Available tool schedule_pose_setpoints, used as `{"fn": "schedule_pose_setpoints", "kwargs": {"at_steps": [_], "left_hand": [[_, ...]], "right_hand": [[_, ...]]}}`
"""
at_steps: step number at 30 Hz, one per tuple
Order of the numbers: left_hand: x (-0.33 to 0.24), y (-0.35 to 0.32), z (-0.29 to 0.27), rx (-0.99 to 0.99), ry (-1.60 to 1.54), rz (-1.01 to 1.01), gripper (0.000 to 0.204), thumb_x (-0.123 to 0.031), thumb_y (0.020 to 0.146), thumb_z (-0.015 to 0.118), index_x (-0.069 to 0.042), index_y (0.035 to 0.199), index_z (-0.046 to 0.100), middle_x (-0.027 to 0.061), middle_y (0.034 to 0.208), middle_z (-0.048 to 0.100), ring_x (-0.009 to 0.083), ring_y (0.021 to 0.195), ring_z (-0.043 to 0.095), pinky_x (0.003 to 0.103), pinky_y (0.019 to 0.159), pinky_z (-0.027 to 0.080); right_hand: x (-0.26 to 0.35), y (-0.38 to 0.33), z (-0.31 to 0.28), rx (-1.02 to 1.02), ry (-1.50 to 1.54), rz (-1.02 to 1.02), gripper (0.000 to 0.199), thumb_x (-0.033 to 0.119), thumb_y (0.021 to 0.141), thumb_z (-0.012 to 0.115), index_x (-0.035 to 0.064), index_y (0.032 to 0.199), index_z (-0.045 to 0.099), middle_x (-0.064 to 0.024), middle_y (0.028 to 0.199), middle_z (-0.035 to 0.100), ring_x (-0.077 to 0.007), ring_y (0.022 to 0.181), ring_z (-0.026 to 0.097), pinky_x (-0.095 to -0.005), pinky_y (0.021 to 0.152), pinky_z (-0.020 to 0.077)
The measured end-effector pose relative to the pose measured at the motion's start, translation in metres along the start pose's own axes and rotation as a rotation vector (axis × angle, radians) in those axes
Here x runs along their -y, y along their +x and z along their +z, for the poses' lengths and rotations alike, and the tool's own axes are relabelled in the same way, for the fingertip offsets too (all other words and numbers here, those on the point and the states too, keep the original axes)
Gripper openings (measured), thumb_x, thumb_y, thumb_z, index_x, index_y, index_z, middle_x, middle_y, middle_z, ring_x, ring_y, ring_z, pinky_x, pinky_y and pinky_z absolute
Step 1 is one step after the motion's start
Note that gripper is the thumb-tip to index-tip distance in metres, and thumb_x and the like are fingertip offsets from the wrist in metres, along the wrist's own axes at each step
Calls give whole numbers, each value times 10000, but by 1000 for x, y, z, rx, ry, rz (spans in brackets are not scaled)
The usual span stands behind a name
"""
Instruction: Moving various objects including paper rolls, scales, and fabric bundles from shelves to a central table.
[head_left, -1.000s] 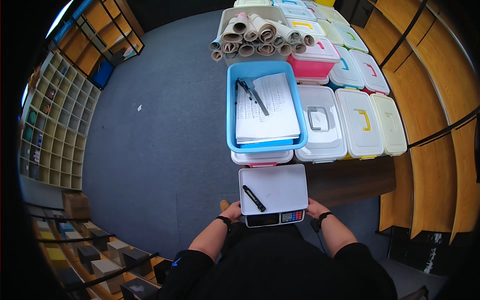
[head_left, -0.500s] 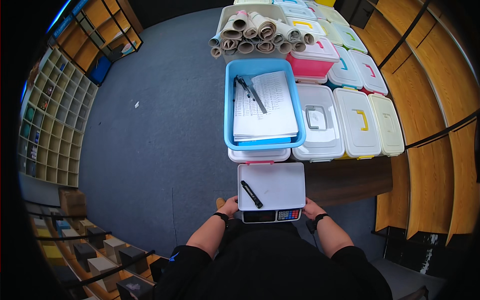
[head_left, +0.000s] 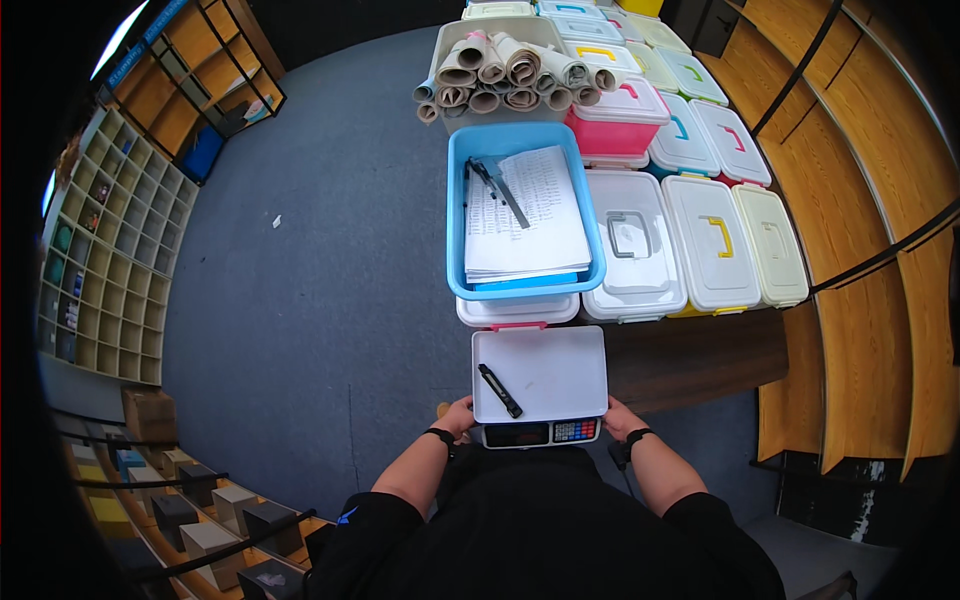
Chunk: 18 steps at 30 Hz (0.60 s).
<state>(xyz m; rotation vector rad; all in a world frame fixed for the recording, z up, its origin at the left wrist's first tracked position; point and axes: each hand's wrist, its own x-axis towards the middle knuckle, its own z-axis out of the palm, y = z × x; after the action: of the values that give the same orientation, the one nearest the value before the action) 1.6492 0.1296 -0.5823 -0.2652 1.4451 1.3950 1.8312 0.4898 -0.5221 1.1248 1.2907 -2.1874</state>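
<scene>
A digital weighing scale (head_left: 537, 433) with a wide white tray (head_left: 560, 375) is right in front of my body. At its left side my left hand (head_left: 457, 417) is closed on the edge, fingers partly hidden beneath. My right hand (head_left: 622, 419) grips the opposite side in the same manner. Lying slantwise on the left part of the tray is a black pen-shaped tool (head_left: 500, 390), touched by neither hand. The scale's keypad (head_left: 575, 430) and dark display face me.
Beyond the scale stands a light blue basin (head_left: 456, 220) holding printed papers (head_left: 525, 225) and a black-and-grey tool. Behind it, a bin (head_left: 455, 40) carries several paper rolls (head_left: 520, 68). Lidded storage boxes (head_left: 710, 275) fill the right, beside wooden shelves (head_left: 850, 330). A dark tabletop (head_left: 690, 355) lies below the boxes.
My view has shifted slightly. Both hands keep their hold on the scale, and the black pen-shaped tool stays in the same place on the tray.
</scene>
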Motion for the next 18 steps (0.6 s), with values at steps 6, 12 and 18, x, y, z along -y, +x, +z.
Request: {"fn": "schedule_pose_setpoints", "kwargs": {"at_steps": [6,12,18], "left_hand": [[28,-1,-19,11,211,151,544,-96,856,691,-20,1360,501,111,1265,603,207,1160,567,310,985,447],[44,-76,-63,-182,207,123,477,-179,904,648,-38,1343,524,104,1270,592,186,1064,588,303,875,486],[170,-147,-240,-581,156,-30,266,-221,851,646,-33,1035,692,104,952,692,182,888,639,346,789,512]], "right_hand": [[-16,1,-3,-107,-155,-8,543,277,915,668,83,1378,460,-62,1246,594,-177,1094,583,-343,901,483],[-47,3,-10,-377,-501,-9,493,430,953,506,69,1290,514,-68,960,626,-168,788,608,-326,601,498],[-94,-1,0,-777,-678,154,253,196,906,495,-28,968,595,-166,760,626,-256,546,629,-406,400,462]]}}
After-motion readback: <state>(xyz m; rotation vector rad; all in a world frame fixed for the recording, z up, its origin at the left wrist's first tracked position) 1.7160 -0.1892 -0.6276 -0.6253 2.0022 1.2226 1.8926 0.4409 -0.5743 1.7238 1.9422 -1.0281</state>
